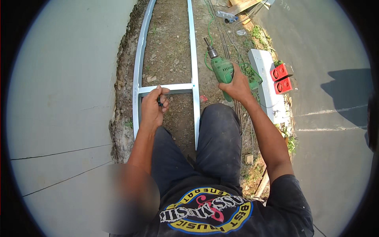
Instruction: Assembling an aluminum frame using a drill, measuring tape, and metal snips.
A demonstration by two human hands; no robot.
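Observation:
My right hand (239,85) is wrapped round a green corded power drill (221,68), held above the ground to the right of the metal frame. Its dark chuck (212,51) points away from me and a little to the left. My left hand (152,106) is curled near the left end of the frame's silvery crossbar (179,87), fingers bent inward round a small dark thing too hidden to name. The crossbar joins a left rail (139,71) and a right rail (193,59), both running away from me between my knees.
A pale wall or slab (71,79) borders the left, a grey slab (331,47) the right. On a light-coloured beam (261,63) at right sit red sockets (281,79). Green cord (209,27) and thin rods trail over rough soil. Farther off lies a plastic bottle (226,15).

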